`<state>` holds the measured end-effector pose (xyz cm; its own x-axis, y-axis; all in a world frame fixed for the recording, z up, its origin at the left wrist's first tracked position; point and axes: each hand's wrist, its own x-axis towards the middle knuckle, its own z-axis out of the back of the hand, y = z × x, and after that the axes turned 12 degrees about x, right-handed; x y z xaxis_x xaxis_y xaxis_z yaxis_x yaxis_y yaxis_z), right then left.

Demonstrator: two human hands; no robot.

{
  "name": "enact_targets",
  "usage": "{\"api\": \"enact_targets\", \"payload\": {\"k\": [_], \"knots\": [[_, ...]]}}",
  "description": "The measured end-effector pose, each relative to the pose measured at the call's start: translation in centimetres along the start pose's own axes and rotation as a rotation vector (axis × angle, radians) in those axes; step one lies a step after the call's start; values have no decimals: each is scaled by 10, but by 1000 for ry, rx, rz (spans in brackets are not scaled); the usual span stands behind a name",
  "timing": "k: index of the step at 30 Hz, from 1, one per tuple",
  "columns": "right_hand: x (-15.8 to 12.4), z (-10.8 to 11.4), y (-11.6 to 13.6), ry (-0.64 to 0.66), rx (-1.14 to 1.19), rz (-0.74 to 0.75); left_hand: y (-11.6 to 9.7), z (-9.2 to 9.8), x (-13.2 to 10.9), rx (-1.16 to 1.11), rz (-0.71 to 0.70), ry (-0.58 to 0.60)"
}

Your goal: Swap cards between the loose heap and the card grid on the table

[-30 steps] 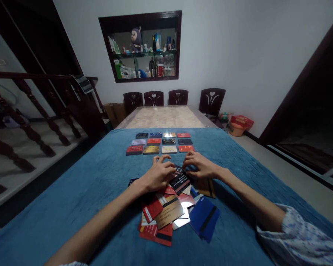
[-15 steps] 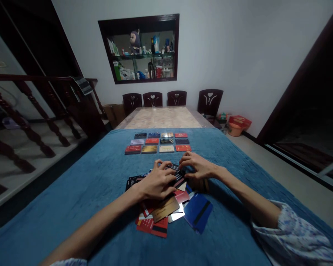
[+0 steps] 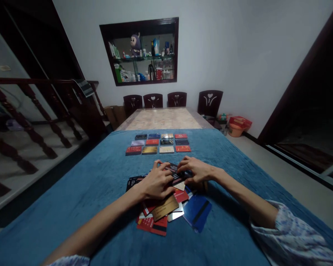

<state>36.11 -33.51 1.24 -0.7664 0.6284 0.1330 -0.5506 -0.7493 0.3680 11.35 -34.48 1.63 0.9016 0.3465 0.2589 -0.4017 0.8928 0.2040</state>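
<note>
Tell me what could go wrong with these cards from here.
Two things, perhaps. The black card between the left hand and right hand overlaps others, so moving it might drag along the cream card poking out beneath. And the right hand is close to the front row; a forward slip could knock its rightmost red card out of line.

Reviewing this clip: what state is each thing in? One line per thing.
card pile: loose, overlapping
black card: white text facing up
left hand: fingers bent over card pile, grip unclear
right hand: fingers bent at black card, grip unclear
card stacks: in three rows of four
blue cloth: covering part of table
striped cloth: draped over railing
plush toy: upright
chairs: upright
</note>
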Motion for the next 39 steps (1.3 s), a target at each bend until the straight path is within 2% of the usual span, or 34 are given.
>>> {"api": "enact_targets", "payload": {"k": [7,12,20,28,32,39], "knots": [[1,-1,-6,36,50,-29,4,-2,1,-45,121,33],[1,-1,-4,34,41,-42,7,-4,2,-111,201,117],[0,-2,-4,33,60,-25,15,-5,3,-86,81,127],[2,1,-1,43,65,-24,19,-9,5,61,-96,85],[0,4,2,1,93,2,21,-10,5,68,-89,-4],[1,2,-6,-120,174,77,30,-3,4,-37,-7,-43]]}}
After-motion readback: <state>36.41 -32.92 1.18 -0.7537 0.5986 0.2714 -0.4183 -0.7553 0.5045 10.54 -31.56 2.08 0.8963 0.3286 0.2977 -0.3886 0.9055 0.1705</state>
